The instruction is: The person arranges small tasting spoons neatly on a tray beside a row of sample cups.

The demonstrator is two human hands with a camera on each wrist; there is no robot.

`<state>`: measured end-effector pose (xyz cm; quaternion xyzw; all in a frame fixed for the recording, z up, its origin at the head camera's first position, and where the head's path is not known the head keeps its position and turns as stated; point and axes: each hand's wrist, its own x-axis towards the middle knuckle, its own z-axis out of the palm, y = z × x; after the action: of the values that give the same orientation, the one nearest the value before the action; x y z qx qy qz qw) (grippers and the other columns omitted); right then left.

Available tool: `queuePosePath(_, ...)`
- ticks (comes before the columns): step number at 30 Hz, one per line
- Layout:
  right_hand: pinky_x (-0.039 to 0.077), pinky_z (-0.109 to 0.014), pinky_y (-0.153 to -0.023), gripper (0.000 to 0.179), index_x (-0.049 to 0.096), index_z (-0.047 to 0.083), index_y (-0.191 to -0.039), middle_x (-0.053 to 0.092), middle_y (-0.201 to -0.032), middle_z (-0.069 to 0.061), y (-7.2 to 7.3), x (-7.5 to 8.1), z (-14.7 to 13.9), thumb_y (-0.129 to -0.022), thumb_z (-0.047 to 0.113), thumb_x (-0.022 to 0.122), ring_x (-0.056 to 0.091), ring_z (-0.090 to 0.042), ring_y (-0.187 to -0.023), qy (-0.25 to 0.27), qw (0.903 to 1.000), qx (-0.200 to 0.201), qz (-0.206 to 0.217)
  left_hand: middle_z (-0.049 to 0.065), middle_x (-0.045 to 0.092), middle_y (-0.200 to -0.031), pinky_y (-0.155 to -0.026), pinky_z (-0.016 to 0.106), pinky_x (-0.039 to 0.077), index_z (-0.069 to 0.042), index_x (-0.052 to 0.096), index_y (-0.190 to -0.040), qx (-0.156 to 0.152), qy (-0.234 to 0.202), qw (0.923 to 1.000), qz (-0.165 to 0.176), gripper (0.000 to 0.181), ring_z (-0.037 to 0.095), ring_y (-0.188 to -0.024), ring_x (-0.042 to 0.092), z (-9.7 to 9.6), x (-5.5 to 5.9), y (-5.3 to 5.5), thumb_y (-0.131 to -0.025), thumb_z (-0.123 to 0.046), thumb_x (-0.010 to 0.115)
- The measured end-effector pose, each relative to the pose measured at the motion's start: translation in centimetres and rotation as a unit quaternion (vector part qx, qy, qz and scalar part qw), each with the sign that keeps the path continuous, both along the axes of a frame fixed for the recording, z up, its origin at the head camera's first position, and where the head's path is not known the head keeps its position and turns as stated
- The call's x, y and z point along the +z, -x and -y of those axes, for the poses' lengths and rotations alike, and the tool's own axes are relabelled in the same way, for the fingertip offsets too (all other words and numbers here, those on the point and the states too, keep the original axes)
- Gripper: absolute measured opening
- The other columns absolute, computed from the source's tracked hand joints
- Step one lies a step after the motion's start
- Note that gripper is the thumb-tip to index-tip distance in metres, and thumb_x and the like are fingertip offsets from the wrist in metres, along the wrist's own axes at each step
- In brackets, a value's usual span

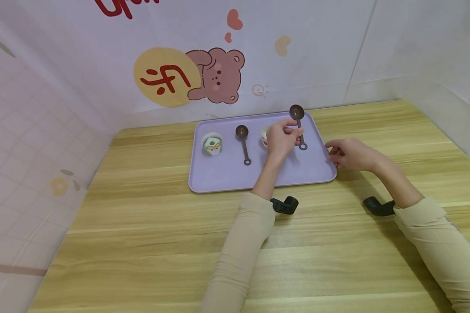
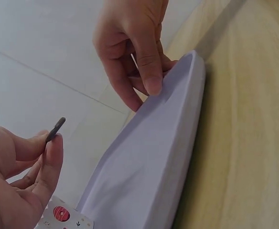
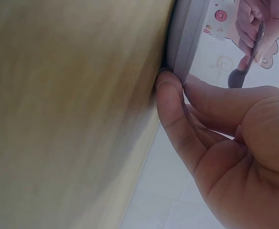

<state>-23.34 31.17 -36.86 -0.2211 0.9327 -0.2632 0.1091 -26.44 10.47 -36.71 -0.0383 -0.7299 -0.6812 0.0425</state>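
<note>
My left hand (image 1: 282, 138) pinches a brown measuring spoon (image 1: 297, 112) by its handle, above the right part of a lilac tray (image 1: 227, 178). The spoon's bowl points to the back and its ringed end to the front. At the tray's right rim, my right hand (image 1: 352, 154) pinches the edge between thumb and fingers, seen close in the right wrist view. A second brown measuring spoon (image 1: 241, 132) lies mid-tray. A small patterned paper cup (image 1: 213, 145) stands at the tray's left. Another patterned cup (image 2: 65, 214) is partly hidden behind my left hand.
The tray lies on a wood-grain table (image 1: 149, 234), near its back edge. Behind rises a pale wall covering (image 1: 321, 43) with a cartoon bear. Black wrist mounts (image 1: 286, 205) stick out from both sleeves over the table.
</note>
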Motion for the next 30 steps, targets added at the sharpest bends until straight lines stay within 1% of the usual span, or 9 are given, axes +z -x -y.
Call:
queuePosePath(4,0.06,-0.032,-0.061,0.035,0.051,-0.023,-0.124,0.069,-0.091,-0.023,0.1,0.0,0.0,-0.094,-0.009,0.062,0.068,-0.025,-0.072,0.005,1.0,0.001,0.003,0.018,0.074,-0.081,-0.054,0.025,0.06,0.005,0.072,-0.106,0.0,0.013,0.9999,0.0,0.02,0.005,-0.048,0.057,-0.3,-0.3,0.1,-0.088,0.0,0.077)
queuePosePath(8,0.06,-0.032,-0.061,0.034,0.052,-0.022,-0.122,0.069,-0.09,-0.024,0.1,-0.2,-0.1,-0.094,-0.008,0.063,0.069,-0.026,-0.072,0.006,1.0,0.001,0.005,0.017,0.074,-0.08,-0.054,0.026,0.06,0.005,0.072,-0.105,-0.002,0.023,0.9997,0.007,0.019,0.009,-0.049,0.06,-0.6,-0.6,-0.1,-0.088,0.0,0.077)
queuePosePath(11,0.06,-0.032,-0.061,0.033,0.053,-0.022,-0.121,0.069,-0.09,-0.023,0.1,-0.3,-0.1,-0.093,-0.008,0.064,0.069,-0.025,-0.071,0.008,1.0,-0.001,0.005,0.014,0.074,-0.079,-0.052,0.022,0.058,0.003,0.072,-0.105,-0.001,0.041,0.9991,0.014,0.019,0.01,-0.05,0.062,-0.9,-0.7,-0.2,-0.088,-0.002,0.078)
queuePosePath(14,0.06,-0.031,-0.06,0.033,0.054,-0.021,-0.121,0.07,-0.089,-0.022,0.1,-0.3,-0.1,-0.093,-0.008,0.064,0.069,-0.025,-0.07,0.01,0.9999,0.001,0.003,0.011,0.074,-0.078,-0.049,0.018,0.055,0.001,0.073,-0.105,0.006,0.06,0.998,0.019,0.019,0.01,-0.05,0.064,-1.1,-0.9,-0.3,-0.088,-0.004,0.079)
queuePosePath(23,0.06,-0.03,-0.06,0.033,0.054,-0.022,-0.121,0.07,-0.089,-0.023,0.2,-0.1,0.0,-0.093,-0.008,0.064,0.069,-0.024,-0.07,0.004,1.0,0.0,-0.005,0.01,0.075,-0.078,-0.048,0.016,0.054,0.001,0.072,-0.104,0.012,0.079,0.9967,0.016,0.018,0.012,-0.051,0.065,-1.5,-1.4,0.0,-0.088,-0.004,0.079)
queuePosePath(30,0.06,-0.032,-0.06,0.033,0.053,-0.022,-0.121,0.07,-0.088,-0.023,0.3,-0.1,0.0,-0.093,-0.008,0.064,0.069,-0.025,-0.07,0.003,1.0,0.005,-0.007,0.007,0.074,-0.076,-0.047,0.015,0.053,-0.001,0.072,-0.103,0.015,0.095,0.9948,0.034,0.018,0.008,-0.05,0.063,-2.0,-1.8,0.1,-0.087,-0.006,0.079)
